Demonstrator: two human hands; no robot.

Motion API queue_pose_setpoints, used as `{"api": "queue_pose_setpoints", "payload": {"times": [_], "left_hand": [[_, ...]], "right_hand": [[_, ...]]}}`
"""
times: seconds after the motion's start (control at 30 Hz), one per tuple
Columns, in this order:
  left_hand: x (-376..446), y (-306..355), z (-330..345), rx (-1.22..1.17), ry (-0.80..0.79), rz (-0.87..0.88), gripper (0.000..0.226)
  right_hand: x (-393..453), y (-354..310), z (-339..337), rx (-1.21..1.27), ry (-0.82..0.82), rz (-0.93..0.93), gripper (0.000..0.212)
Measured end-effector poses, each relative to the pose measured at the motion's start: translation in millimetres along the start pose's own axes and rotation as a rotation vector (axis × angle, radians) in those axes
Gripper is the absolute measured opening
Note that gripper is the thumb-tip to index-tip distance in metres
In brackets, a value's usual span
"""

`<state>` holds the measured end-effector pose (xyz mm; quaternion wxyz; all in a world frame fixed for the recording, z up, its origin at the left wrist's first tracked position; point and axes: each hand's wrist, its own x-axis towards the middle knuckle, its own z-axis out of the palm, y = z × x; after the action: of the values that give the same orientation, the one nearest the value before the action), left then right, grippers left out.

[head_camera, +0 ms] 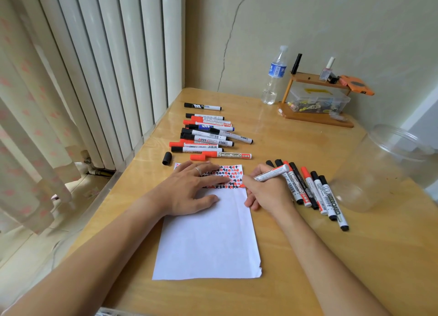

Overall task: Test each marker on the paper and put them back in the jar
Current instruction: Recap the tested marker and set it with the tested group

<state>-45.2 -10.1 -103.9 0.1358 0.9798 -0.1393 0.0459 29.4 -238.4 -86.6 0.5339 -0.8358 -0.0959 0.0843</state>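
A white paper (pixel 208 235) lies on the wooden table, its top strip filled with red and black test marks. My left hand (pixel 189 190) presses flat on the paper's upper part. My right hand (pixel 263 192) grips a red marker (pixel 272 173) with its tip on the paper's right edge by the marks. A pile of several capped markers (pixel 208 135) lies beyond the paper, and a second row of markers (pixel 315 192) lies right of my right hand. A loose black cap (pixel 167 158) sits at the paper's top left. The clear plastic jar (pixel 381 166) lies on its side at the right.
A water bottle (pixel 275 76) stands at the back by the wall. Beside it is a small wooden shelf (pixel 317 116) with a clear box of small items, bottles and an orange object. A radiator and curtain run along the table's left edge.
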Motion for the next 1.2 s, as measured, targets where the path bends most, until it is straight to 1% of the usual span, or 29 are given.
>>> {"api": "queue_pose_setpoints", "payload": {"times": [0.27,0.5,0.63,0.9,1.2], "left_hand": [[0.4,-2.2,3.2,-0.018,0.024,-0.004,0.058],[1.1,-1.6,2.4,-0.02,0.016,-0.005,0.059],[0.4,-0.8,1.1,-0.022,0.01,-0.003,0.059],[0.5,-0.8,0.9,-0.033,0.004,-0.008,0.059],[0.5,-1.0,3.8,-0.041,0.039,0.001,0.06]], "right_hand": [[-0.2,-0.4,-0.5,0.0,0.017,-0.024,0.018],[-3.1,-1.4,-0.4,-0.063,-0.005,-0.024,0.018],[-0.9,-0.8,-0.7,-0.049,-0.003,-0.01,0.014],[0.4,1.2,-0.2,-0.001,0.03,-0.026,0.018],[1.3,2.5,-1.2,-0.046,-0.033,-0.041,0.018]]}}
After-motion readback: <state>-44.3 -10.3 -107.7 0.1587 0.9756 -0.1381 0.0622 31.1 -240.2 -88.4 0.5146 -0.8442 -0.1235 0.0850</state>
